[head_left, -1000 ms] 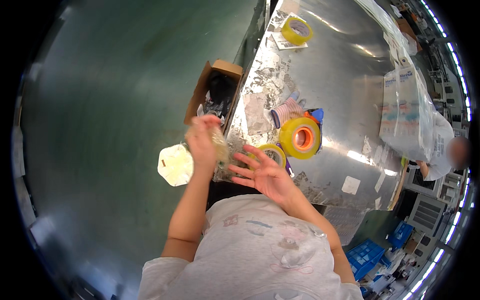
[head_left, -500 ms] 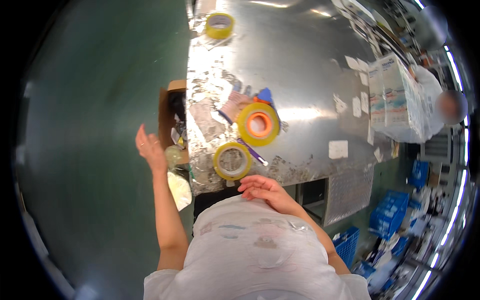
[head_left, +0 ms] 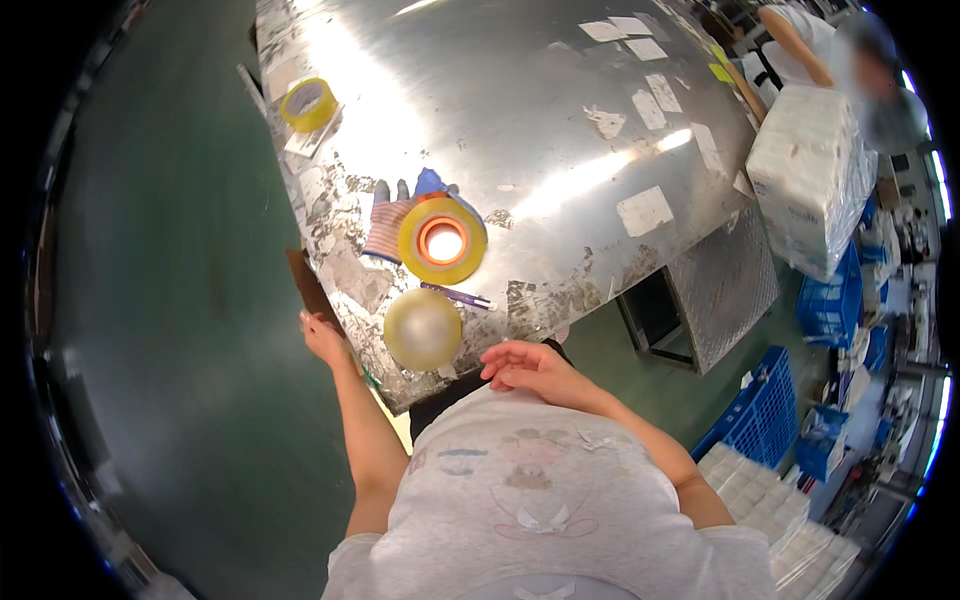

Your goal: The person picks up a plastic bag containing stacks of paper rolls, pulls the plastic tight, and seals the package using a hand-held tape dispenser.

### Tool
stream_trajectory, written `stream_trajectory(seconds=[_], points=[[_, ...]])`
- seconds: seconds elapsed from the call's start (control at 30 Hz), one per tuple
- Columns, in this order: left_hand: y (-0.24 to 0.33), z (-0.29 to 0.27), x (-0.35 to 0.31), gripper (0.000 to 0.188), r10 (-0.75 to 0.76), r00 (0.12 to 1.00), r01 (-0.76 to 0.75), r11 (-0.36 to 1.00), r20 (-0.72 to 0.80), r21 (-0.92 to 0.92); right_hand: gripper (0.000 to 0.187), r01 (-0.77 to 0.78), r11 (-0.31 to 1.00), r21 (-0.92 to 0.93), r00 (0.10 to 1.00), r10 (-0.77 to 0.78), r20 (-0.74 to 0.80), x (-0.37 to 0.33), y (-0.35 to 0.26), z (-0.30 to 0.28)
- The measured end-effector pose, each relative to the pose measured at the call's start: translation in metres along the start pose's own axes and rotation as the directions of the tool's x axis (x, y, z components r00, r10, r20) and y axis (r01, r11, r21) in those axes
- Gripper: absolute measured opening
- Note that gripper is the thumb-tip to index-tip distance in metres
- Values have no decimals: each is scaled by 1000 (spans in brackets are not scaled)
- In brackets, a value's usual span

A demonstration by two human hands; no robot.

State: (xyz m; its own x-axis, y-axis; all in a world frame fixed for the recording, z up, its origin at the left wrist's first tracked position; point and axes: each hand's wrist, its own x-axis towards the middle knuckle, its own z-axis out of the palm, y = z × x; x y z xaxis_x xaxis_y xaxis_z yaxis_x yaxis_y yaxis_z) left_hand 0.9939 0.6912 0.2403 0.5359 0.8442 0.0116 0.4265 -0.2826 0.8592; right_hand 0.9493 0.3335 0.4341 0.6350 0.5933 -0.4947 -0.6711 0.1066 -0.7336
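Observation:
My left hand [head_left: 323,340] is low beside the table's left edge, next to the brown cardboard box [head_left: 312,287]. Its fingers are partly bent and I see nothing in them. In front of my body, by the table's near edge, my right hand [head_left: 530,367] hangs loose and empty, fingers slightly curled and apart. Nearest to it on the metal table [head_left: 560,130] lies a roll of clear yellowish tape [head_left: 422,330]. Beyond are a purple pen [head_left: 458,296], a larger yellow tape roll [head_left: 415,262] with an orange ring [head_left: 426,243] at its middle, and a striped work glove [head_left: 385,232].
Another yellow tape roll [head_left: 308,104] is farther up the table's left side. White paper labels [head_left: 645,211] are stuck on the metal. At the far right a person [head_left: 800,45] stands by a plastic-wrapped white pack [head_left: 805,180]. Blue crates [head_left: 755,415] are on the floor to the right.
The view has turned, so the table appears rotated and shifted left. My left hand has come down closer to the table edge and box. The wrapped pack at right has turned and tilted.

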Motion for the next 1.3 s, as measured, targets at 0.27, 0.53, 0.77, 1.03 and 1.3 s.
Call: stream_trajectory(seconds=[0.27,0.53,0.77,1.03,1.3], points=[[45,-1,-3,82,-423,784,620,576,455,-532,32,85,996,32,995,-83,-52,-15,16,-24],[59,-32,19,26,-122,929,169,980,349,-105,31,301,953,24,945,-295,-142,-40,43,-64],[227,26,-165,32,624,566,-716,696,539,-55,23,415,884,-214,847,-462,-263,-93,63,-136],[271,132,-441,38,172,-541,-633,562,823,-533,24,367,875,-314,661,-483,-575,-220,93,-221],[308,201,-558,41,-263,-737,-668,136,623,-732,26,399,908,-127,408,-300,-862,-294,184,-254]])
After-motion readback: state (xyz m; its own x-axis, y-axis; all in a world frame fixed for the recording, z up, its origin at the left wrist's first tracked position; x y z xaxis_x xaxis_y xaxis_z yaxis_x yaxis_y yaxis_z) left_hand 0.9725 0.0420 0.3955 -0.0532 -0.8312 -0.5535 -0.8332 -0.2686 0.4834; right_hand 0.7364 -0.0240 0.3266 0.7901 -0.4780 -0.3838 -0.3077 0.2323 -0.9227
